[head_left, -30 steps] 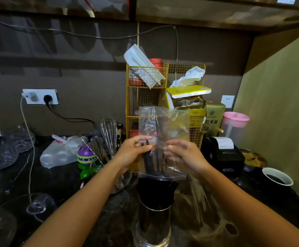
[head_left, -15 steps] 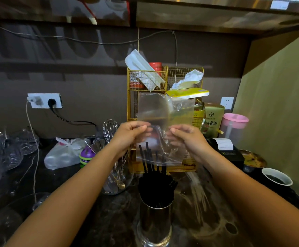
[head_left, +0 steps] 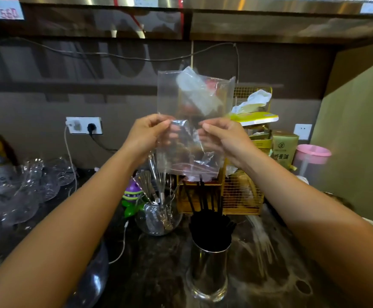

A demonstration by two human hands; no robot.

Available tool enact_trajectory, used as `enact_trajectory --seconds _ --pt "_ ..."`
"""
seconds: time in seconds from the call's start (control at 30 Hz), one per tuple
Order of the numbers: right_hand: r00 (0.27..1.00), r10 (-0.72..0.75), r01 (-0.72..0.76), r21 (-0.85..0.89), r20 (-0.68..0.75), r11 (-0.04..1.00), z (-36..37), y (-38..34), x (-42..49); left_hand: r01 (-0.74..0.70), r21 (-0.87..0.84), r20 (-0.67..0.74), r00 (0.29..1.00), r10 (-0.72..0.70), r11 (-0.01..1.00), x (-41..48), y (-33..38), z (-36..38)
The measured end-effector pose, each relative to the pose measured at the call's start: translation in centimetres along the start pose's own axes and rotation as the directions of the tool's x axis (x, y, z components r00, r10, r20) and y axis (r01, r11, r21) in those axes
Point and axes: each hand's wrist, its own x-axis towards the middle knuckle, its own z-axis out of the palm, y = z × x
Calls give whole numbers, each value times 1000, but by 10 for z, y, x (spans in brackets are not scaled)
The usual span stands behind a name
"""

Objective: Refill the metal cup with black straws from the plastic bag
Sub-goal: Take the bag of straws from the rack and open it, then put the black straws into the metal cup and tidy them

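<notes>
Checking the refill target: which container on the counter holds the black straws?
The metal cup nearest the camera; the glass bowl behind-left holds a whisk.

Clear plastic bag (head_left: 192, 134) hangs mouth-down at frame centre, above the upright metal cup (head_left: 208, 270), crammed with black straws (head_left: 210, 232), lower centre.

Brown wall (head_left: 47, 70), dark marbled counter (head_left: 158, 263)

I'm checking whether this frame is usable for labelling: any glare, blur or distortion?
Head view: wide-angle bending at the edges; the clear plastic bag smears the yellow wire rack behind it; the black straws merge into one dark mass; glare on the shiny metal cup.
</notes>
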Motion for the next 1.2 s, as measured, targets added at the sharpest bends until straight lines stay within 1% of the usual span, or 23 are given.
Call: enact_trajectory --seconds 0.1,0.2,0.27,0.37,0.47,0.53,0.6,0.7,0.77,0.8,0.87,0.93,1.0,1.03,1.07,1.1,1.13,1.17,1.2 --pt "999 37 -36 28 -5 999 16 7 -1 34 60 -89 996 -28 998 -10 -3 -9" --pt "990 139 -138 34 -26 990 45 24 -16 117 139 -229 970 -83 983 -33 -15 -26" --pt "984 168 -171 -49 -65 984 70 50 -32 190 198 -287 949 -129 962 -56 -35 -35" --pt "988 125 -142 -239 -86 961 100 92 -54 273 301 -361 919 -156 914 -91 -79 -38" --pt "987 137 -159 -374 -85 913 111 131 -75 355 448 -365 910 -194 821 -125 -122 -38" --pt "980 180 -199 -424 -85 884 111 160 -89 390 473 -358 905 -232 790 -149 -138 -33" --pt "967 239 -250 -496 -86 832 109 187 -103 430 497 -354 893 -277 754 -170 -152 -26" --pt "959 278 -257 -613 -64 747 105 222 -125 490 541 -334 871 -359 683 -197 -176 -16" --pt "944 327 -258 -693 -34 674 106 242 -141 506 578 -284 860 -423 641 -214 -193 -12" --pt "938 347 -253 -725 -20 641 107 253 -149 497 626 -243 857 -454 601 -222 -202 -11" --pt "925 379 -239 -770 3 592 109 270 -163 469 743 -191 833 -520 478 -235 -221 -12" --pt "923 384 -201 -811 32 550 109 281 -173 445 825 -190 799 -571 348 -244 -232 -11" --pt "920 383 -124 -865 83 486 108 284 -179 383 884 -176 804 -568 268 -250 -238 -12" --pt "934 341 -64 -886 109 459 107 284 -183 317 922 -151 824 -546 224 -253 -241 -13" --pt "952 275 8 -904 138 427 105 286 -185 237 951 -111 862 -495 199 -255 -245 -15" --pt "955 247 56 -919 163 390 104 288 -187 163 969 -69 898 -434 184 -256 -248 -17" --pt "960 227 83 -941 164 327 103 293 -187 124 974 -35 909 -415 191 -257 -251 -19" --pt "951 249 110 -951 185 289 102 293 -186 84 979 -1 910 -414 184 -255 -253 -21" --pt "940 266 138 -950 215 280 100 293 -186 62 981 35 874 -484 185 -254 -253 -22"
